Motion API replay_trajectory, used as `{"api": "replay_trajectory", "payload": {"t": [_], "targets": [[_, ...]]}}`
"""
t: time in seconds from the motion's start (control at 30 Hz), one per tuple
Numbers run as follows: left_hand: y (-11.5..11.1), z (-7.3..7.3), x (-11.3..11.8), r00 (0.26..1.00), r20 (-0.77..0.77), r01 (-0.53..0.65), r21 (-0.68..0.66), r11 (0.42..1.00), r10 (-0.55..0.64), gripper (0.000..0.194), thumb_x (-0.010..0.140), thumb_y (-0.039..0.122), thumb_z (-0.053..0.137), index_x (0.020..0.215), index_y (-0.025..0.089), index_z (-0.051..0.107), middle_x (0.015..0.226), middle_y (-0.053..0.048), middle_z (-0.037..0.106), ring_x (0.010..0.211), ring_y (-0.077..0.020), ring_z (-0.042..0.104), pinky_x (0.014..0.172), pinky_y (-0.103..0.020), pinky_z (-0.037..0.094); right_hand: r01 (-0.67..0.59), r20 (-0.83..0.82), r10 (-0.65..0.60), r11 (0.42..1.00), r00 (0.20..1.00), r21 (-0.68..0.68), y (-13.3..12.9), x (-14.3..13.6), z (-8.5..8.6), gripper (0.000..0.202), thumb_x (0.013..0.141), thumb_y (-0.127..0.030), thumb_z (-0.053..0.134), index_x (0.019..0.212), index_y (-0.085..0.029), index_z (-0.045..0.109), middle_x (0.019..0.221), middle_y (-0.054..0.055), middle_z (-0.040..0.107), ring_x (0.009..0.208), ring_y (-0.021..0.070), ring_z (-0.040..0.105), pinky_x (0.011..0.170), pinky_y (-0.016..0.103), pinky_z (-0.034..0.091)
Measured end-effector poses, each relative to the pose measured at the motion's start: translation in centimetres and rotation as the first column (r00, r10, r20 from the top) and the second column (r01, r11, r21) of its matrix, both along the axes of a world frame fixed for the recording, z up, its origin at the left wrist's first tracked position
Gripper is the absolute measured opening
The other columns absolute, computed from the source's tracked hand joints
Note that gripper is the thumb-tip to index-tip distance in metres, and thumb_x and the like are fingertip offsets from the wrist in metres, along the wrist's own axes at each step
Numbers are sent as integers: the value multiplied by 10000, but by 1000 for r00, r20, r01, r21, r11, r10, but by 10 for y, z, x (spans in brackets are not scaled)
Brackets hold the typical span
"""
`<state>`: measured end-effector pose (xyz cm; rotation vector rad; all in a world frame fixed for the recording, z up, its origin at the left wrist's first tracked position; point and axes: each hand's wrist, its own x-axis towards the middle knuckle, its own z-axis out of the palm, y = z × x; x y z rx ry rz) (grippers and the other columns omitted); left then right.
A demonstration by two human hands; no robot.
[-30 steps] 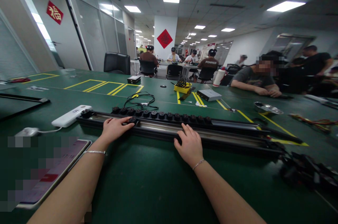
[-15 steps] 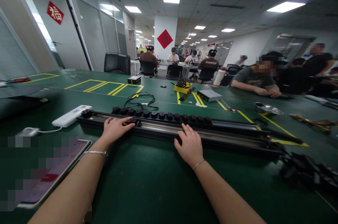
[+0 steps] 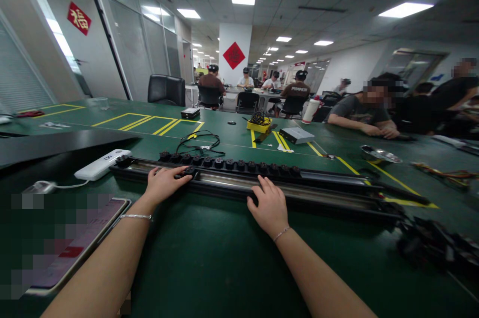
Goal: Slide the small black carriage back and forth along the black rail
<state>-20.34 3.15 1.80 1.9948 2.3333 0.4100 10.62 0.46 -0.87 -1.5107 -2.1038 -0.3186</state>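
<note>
Across the table lies a long black track (image 3: 224, 181) with a shiny metal strip along its channel. Behind it is a second black track (image 3: 329, 178), with a row of small black socket-like modules (image 3: 229, 163) along its left part. My left hand (image 3: 163, 185) is on the front track's left part, thumb and forefinger closed about a black module (image 3: 191, 172) seated there. Further right, my right hand (image 3: 270, 206) rests on the front track with its fingers apart, fingertips on the upper edge and the thumb by the near side.
Left are a phone (image 3: 80, 248), a white power strip (image 3: 104, 163) and a dark panel (image 3: 63, 151). Beyond the tracks lie a black cable (image 3: 200, 144), a yellow box (image 3: 258, 124) and a grey box (image 3: 297, 135). Tangled black parts (image 3: 437, 248) sit right. A co-worker (image 3: 362, 108) leans on the table.
The dark panel at the left, blurred before, has shifted and now lies lower and further right. A person at the far right has moved rightward. Both my hands stay where they were.
</note>
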Motion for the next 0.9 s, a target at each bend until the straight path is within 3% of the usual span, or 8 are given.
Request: {"api": "replay_trajectory", "payload": {"t": [0.3, 0.9], "targets": [[-2, 5, 2, 1000, -2, 22, -6, 1000, -22, 612, 756, 653, 366, 1219, 293, 545, 1183, -72, 629, 1150, -274, 516, 978, -425, 276, -7, -6, 7, 1000, 1000, 8, 0, 0, 0, 173, 788, -302, 517, 896, -221, 625, 1325, 91, 490, 1244, 252, 392, 958, 405, 328], [-1, 0, 5, 999, -3, 37, 41, 998, -36, 581, 755, 653, 377, 1195, 321, 560, 1144, -41, 653, 1117, -269, 541, 953, -414, 298, -3, -2, 3, 1000, 1000, 3, 0, 0, 0, 174, 783, -303, 525, 893, -218, 629, 1324, 97, 491, 1244, 258, 392, 962, 410, 332]]}}
